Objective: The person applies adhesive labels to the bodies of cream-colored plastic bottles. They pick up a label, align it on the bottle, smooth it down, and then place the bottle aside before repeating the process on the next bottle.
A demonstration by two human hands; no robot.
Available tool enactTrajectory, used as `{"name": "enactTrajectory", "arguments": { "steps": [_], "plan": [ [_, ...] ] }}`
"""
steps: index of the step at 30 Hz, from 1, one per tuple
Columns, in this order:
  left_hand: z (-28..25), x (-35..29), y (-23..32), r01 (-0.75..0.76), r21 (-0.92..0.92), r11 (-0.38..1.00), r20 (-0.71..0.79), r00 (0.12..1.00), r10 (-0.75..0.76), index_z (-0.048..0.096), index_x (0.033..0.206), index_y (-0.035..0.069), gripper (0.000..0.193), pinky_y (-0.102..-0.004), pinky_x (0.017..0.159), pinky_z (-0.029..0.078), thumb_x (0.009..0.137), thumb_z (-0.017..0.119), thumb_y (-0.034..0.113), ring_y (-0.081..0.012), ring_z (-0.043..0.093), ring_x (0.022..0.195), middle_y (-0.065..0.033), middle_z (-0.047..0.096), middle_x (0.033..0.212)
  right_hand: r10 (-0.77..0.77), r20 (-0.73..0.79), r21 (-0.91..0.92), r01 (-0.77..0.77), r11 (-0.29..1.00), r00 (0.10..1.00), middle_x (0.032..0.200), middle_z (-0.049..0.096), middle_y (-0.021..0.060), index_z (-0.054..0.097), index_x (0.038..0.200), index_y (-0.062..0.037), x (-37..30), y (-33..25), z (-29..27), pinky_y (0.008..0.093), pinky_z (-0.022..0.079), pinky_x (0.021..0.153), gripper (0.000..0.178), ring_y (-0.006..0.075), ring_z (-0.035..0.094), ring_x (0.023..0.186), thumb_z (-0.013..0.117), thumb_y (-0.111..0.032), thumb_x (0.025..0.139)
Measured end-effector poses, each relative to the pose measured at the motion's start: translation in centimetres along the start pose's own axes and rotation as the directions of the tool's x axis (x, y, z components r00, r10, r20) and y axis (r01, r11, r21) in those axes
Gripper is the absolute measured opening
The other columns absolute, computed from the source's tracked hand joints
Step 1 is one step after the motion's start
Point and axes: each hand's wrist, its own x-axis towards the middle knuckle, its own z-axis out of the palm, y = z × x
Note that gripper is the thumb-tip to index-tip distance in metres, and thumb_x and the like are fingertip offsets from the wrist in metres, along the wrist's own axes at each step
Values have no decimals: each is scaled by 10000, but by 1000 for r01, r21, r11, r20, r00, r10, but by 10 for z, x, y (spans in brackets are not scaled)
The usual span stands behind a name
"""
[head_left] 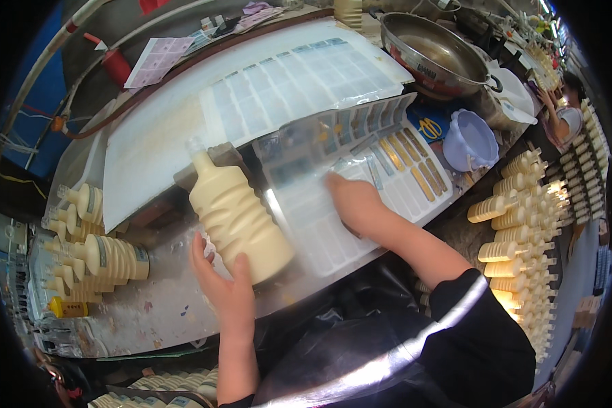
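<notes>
One cream bottle [241,217] was the star of the head view, tipped over the bench [177,306] with its neck pointing away from the person, right by a dark block [228,156]. The left hand [226,285] had it near the base, fingers spread along one side and thumb against the lower body, so kind of a cradling grip. The right hand [357,206] was over at the label sheet [401,194], fingertips down on the film; couldn't tell if they were pinching anything, since they were mostly out of sight and a bit blurred. My read: this was the picking-a-label step, as the bottle's visible side looked bare. Next move probably called for a clean lift of one label by its edge, with the bottle held steady. Texture-wise, the bottle looked like smooth plastic with swoopy slanted ridges, a slim neck and a clear tip. The sheet was thin and see-through, with shiny gold strips [425,185] in rows. Bench was flat, greyish and speckled; more ridged bottles [119,258] clustered off left.
</notes>
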Motion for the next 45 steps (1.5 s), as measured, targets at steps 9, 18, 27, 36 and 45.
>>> {"name": "enactTrajectory", "arguments": {
  "steps": [9,18,27,36,45],
  "plan": [
    [2,-31,20,-471,91,877,6,881,472,627,1210,25,392,-456,1020,449,832,722,66,-395,567,1191,-210,572,1322,-333,-14,-83,331,940,943,1385,606,170,613,1284,13,-123,1,-6,419,580,651,476,310,705,731,712,-225,884],
    [4,-31,33,-510,-109,853,22,857,515,699,989,28,169,-366,794,497,832,719,-30,-270,635,872,-121,690,974,-534,-81,-145,520,842,842,1213,686,107,683,1127,-20,-154,30,3,359,571,600,304,261,712,735,751,-169,871],
    [20,-21,67,-528,28,849,112,846,522,659,917,50,279,-421,708,495,707,840,82,-333,623,827,-128,628,923,17,199,895,-189,404,980,1020,762,48,761,1122,27,-117,-45,-62,204,515,682,223,37,646,777,684,-137,992],
    [6,-4,60,-519,259,815,-140,815,563,661,918,63,252,-433,682,489,720,813,94,-349,604,802,-135,616,918,-332,-349,703,480,525,876,1251,696,228,662,1270,61,-100,-131,-86,334,566,869,333,271,719,1060,618,-68,967],
    [-13,8,26,-12,-607,795,-68,997,-37,679,984,14,124,-300,806,509,879,744,15,-155,623,912,-56,645,1016,-345,138,919,9,394,928,953,701,21,682,1248,-19,-41,-146,-105,222,476,609,364,39,580,700,753,-95,900]
  ]
}}
